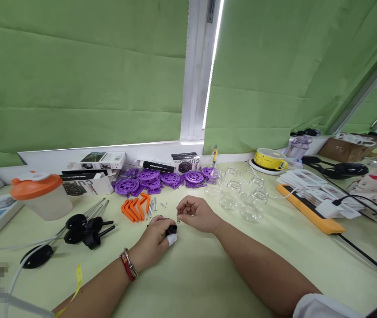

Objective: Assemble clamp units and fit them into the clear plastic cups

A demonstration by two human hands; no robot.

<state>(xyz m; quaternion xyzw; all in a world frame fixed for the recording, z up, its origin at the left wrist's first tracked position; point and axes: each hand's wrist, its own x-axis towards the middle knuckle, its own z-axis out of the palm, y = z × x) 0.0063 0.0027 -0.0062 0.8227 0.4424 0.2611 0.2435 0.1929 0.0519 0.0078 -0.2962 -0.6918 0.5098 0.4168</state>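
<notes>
Wrapped round a black plastic part (pixel 172 229) is my left hand (pixel 155 240), with a white covering on its thumb; most of the part is hidden by the fingers. Just to its right, my right hand (pixel 199 215) pinches a tiny metal coil, apparently a spring (pixel 178 221), close above the table. Beyond my hands lie orange bent pieces (pixel 135 209), thin metal pins (pixel 151 207) and some tiny bits (pixel 164 205). Black parts with metal rods (pixel 90 229) lie left of my left hand.
Purple round pieces (pixel 148 176) lie along the back, among cup holder boxes (pixel 90 183). Clear glass vessels (pixel 230 199) stand right of them. An orange-lidded container (pixel 40 198) is at left. A yellow cup (pixel 269 158) and an orange power strip (pixel 321 217) are at right.
</notes>
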